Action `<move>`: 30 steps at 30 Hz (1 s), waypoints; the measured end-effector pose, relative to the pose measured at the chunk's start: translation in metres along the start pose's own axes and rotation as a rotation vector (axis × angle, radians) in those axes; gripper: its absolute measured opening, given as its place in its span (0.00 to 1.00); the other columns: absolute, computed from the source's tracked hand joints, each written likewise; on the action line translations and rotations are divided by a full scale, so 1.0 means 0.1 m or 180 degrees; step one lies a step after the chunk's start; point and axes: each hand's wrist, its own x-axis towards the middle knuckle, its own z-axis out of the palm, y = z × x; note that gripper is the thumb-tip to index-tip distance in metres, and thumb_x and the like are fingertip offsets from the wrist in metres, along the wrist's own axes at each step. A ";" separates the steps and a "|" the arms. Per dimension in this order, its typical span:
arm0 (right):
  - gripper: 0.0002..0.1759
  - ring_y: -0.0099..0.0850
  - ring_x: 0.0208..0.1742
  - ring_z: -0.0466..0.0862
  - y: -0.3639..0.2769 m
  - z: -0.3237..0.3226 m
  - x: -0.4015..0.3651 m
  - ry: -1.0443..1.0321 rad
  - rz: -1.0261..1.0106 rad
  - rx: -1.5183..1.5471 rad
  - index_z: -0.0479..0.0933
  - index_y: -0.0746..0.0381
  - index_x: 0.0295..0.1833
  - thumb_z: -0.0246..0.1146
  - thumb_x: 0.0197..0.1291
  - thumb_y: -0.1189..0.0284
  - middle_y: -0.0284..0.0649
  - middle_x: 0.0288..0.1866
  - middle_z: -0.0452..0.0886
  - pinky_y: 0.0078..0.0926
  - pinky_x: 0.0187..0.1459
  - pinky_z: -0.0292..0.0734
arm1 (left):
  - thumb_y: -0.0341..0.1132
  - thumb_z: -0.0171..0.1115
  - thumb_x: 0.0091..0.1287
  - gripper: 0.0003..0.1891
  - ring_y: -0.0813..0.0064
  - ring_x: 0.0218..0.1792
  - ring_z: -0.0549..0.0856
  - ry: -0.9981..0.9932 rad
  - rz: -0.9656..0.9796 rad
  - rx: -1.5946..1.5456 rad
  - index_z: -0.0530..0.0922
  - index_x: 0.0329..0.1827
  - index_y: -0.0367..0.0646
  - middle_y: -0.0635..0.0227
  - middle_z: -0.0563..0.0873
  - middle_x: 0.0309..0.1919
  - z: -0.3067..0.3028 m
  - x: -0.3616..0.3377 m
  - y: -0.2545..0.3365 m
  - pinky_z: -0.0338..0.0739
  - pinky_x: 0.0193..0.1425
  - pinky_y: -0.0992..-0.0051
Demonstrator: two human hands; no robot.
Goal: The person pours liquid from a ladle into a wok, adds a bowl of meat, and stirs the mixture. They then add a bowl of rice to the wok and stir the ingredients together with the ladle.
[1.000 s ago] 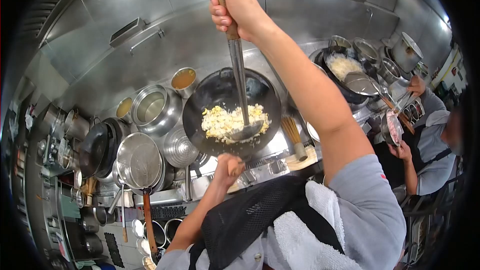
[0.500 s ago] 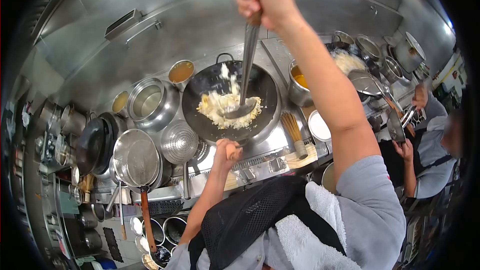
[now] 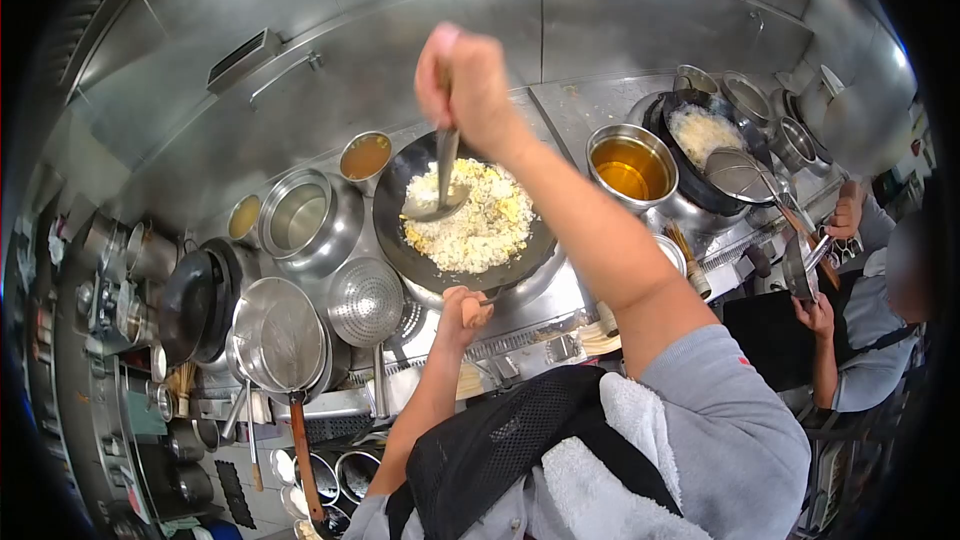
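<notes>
A black wok (image 3: 393, 240) sits on the stove in front of me, with white rice and yellow egg bits (image 3: 485, 230) spread across its middle. Above its far side, my right hand (image 3: 470, 90) is closed around the handle of a long metal ladle (image 3: 447, 175). The ladle's bowl rests in the rice at the left. At the near rim, my left hand (image 3: 460, 318) grips the wok's handle (image 3: 490, 298); its fingers are partly curled out of sight.
Right of the wok stand a pot of amber liquid (image 3: 632, 170) and another wok of foaming food (image 3: 703, 132). Left are a perforated skimmer (image 3: 366, 302), a steel pot (image 3: 298, 215) and a wire strainer (image 3: 280, 335). At far right, a co-worker's hand (image 3: 815, 312) holds a pan.
My right hand has come down and left with the ladle, from high above the wok. Rice that was airborne and heaped now lies spread wider. The wok has shifted slightly.
</notes>
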 end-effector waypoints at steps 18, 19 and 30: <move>0.32 0.32 0.35 0.79 0.20 -0.98 -1.97 0.0173 0.0322 -0.0623 0.73 0.65 0.33 0.50 0.77 0.45 0.41 0.31 0.76 0.35 0.48 0.77 | 0.27 0.61 0.64 0.06 0.61 0.35 0.85 0.0129 -0.0214 -0.0173 0.74 0.40 0.47 0.61 0.81 0.35 0.01 0.06 -0.02 0.89 0.40 0.55; 0.33 0.35 0.43 0.82 0.12 -0.97 -2.33 0.0078 0.0369 -0.0834 0.75 0.66 0.36 0.50 0.77 0.45 0.43 0.38 0.80 0.39 0.57 0.77 | 0.27 0.61 0.64 0.06 0.61 0.35 0.85 0.0119 -0.0276 -0.0141 0.74 0.40 0.47 0.61 0.81 0.35 0.00 0.05 -0.01 0.89 0.40 0.55; 0.18 0.25 0.36 0.87 -0.30 -1.84 -6.20 0.1681 0.3701 -0.2057 0.81 0.65 0.55 0.56 0.78 0.62 0.38 0.39 0.86 0.26 0.39 0.84 | 0.27 0.62 0.64 0.09 0.64 0.38 0.85 -0.0185 0.0187 0.0121 0.73 0.42 0.52 0.61 0.81 0.37 -0.08 0.07 -0.05 0.89 0.40 0.54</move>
